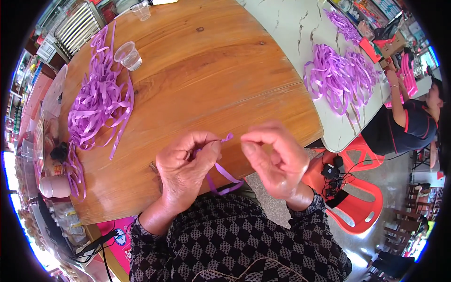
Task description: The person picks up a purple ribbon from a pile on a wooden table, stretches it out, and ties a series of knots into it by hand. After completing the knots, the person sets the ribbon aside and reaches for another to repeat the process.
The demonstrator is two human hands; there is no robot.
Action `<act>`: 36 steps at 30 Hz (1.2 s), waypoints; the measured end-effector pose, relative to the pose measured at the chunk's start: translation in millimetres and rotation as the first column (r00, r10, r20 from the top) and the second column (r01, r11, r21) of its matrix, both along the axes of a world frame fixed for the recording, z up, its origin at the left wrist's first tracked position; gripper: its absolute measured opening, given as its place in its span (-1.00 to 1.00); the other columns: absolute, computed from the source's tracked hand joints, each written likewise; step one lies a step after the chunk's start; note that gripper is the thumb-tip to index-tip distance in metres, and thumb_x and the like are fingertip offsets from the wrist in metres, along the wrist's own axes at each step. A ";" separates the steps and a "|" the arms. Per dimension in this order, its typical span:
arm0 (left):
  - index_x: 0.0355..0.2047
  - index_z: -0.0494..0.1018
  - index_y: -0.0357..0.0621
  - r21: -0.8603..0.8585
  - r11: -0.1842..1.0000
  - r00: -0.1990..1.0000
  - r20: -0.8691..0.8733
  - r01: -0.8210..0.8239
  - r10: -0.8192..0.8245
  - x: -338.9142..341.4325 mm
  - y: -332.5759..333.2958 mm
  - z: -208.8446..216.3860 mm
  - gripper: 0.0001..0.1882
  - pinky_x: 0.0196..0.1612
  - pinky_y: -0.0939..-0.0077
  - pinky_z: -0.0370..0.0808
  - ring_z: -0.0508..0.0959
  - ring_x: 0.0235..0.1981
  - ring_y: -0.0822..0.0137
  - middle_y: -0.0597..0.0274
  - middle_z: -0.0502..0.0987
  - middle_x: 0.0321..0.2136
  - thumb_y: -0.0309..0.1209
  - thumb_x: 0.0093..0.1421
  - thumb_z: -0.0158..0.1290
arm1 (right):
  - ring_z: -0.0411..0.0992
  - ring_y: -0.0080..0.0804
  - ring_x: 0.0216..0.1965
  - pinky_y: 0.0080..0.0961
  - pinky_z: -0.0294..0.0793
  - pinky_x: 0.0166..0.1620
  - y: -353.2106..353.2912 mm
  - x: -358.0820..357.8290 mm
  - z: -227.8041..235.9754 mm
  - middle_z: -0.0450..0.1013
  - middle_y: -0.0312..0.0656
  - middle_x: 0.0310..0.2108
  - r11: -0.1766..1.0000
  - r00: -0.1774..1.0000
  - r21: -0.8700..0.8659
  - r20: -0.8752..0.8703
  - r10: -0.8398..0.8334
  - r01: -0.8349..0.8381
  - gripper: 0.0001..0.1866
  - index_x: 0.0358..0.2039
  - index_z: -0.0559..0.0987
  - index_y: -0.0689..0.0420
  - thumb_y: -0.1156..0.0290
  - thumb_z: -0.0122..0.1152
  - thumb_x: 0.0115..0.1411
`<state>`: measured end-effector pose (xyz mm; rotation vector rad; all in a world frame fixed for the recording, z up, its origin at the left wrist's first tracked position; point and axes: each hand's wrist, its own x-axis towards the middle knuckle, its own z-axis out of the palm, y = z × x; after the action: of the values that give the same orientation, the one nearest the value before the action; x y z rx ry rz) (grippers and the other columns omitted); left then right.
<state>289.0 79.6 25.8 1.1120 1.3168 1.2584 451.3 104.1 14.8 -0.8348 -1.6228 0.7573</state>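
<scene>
Above the table's near edge, my left hand (188, 152) is closed, pinching a narrow purple ribbon (227, 174) between thumb and forefinger. A small twisted end of that ribbon pokes out past the fingertips, and the rest hangs below in a loop over my lap. My right hand (277, 160) is just to the right, apart from the ribbon's end. Its thumb and forefinger are brought together, with slight blur; anything between them is too small to make out. A heap of purple ribbons (101, 103) lies on the left of the wooden table (206, 80).
A clear plastic cup (128, 56) stands beside the heap. More purple ribbons (338, 77) lie on the white marbled table (291, 28) at right. Red plastic stools (359, 207) hold black cables and adapters. Another person (408, 117) sits at the far right.
</scene>
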 end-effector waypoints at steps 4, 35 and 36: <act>-0.46 0.46 -0.27 0.237 0.971 0.968 -0.250 0.024 0.037 3.0 -0.1 -6.1 -0.93 -0.55 0.78 0.27 0.34 -0.62 0.64 0.39 0.42 -0.62 -0.63 -0.01 0.08 | 0.38 -0.37 -0.48 -0.59 0.34 -0.43 2.6 -9.3 -7.4 0.42 -0.10 -0.45 0.983 0.996 0.182 0.088 -0.031 0.014 -0.81 -0.40 0.48 0.30 0.75 0.15 -0.10; -0.48 0.44 -0.34 -0.026 0.999 0.998 0.061 -0.029 0.030 8.8 -1.2 -1.3 -0.89 -0.54 0.82 0.25 0.35 -0.62 0.63 0.32 0.45 -0.58 -0.62 -0.08 0.11 | 0.34 -0.38 -0.55 -0.59 0.29 -0.52 -3.3 -16.3 -24.9 0.40 -0.09 -0.49 0.971 0.995 0.223 0.021 -0.097 0.090 -0.80 -0.42 0.47 0.32 0.75 0.18 -0.13; -0.48 0.44 -0.34 -0.027 0.999 0.998 0.061 -0.029 0.031 8.0 -1.3 -1.2 -0.89 -0.54 0.82 0.25 0.35 -0.62 0.63 0.32 0.45 -0.58 -0.62 -0.08 0.11 | 0.34 -0.38 -0.55 -0.59 0.29 -0.52 -3.0 -16.4 -24.6 0.40 -0.09 -0.49 0.971 0.995 0.222 0.021 -0.097 0.090 -0.80 -0.42 0.47 0.32 0.75 0.18 -0.13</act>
<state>297.0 78.2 24.7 1.0312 1.3050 1.2838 434.9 101.2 -9.8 -0.7590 -1.6488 0.4890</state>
